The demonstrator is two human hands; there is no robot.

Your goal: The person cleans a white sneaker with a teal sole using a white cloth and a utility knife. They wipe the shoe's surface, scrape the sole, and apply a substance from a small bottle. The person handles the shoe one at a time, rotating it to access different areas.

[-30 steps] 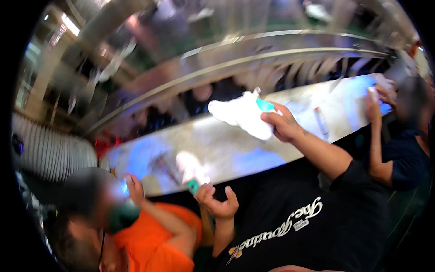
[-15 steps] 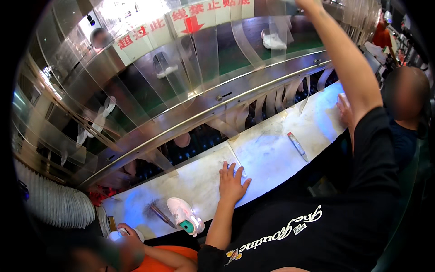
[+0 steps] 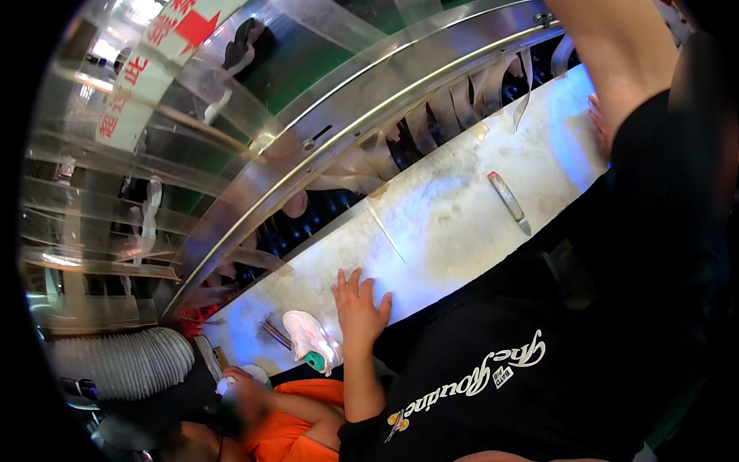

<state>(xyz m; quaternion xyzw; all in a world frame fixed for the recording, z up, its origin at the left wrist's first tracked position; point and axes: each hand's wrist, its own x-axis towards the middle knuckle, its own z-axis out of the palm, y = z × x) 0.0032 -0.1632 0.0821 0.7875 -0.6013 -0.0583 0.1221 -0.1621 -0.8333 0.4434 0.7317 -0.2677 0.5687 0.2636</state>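
My left hand (image 3: 359, 308) lies flat on the near edge of the white worktable (image 3: 454, 208), fingers spread and holding nothing. Just left of it a white shoe with a teal heel (image 3: 312, 343) rests on the table. My right arm (image 3: 616, 54) reaches steeply up past the top edge of the view, so my right hand is hidden. A dark shoe (image 3: 248, 38) sits high up behind the clear panel of the machine.
A slim metal-tipped tool (image 3: 508, 202) lies on the table to the right. Another person's hand (image 3: 597, 123) rests at the far right end. A co-worker in orange (image 3: 296, 420) sits lower left beside a ribbed duct (image 3: 123, 362). Clear strip curtains (image 3: 431, 123) hang behind the table.
My right hand lifted a white shoe from above the table up toward the machine and has gone out of view. My left hand came down flat on the table.
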